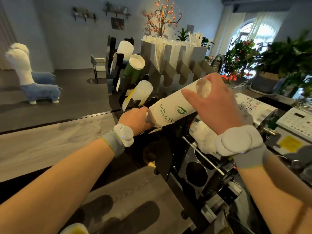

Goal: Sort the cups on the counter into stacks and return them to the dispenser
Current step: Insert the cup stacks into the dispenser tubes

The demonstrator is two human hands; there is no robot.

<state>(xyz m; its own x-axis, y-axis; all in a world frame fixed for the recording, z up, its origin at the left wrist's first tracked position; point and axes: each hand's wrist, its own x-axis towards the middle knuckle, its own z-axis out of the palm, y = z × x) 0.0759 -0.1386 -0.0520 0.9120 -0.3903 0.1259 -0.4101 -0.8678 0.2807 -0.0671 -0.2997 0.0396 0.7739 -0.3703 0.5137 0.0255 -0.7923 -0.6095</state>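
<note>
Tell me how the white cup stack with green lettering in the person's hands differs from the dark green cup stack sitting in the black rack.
The white paper cup stack with green lettering is held at both ends, by the left hand and the right hand; the dark green cup stack rests untouched in the black slotted dispenser rack. The white stack looks larger and nearer the camera. Both lie tilted.

A single head-worn wide-angle view looks forward and down, close over both forearms, at the counter [42,141] and the dispenser [125,78] beyond.
</note>
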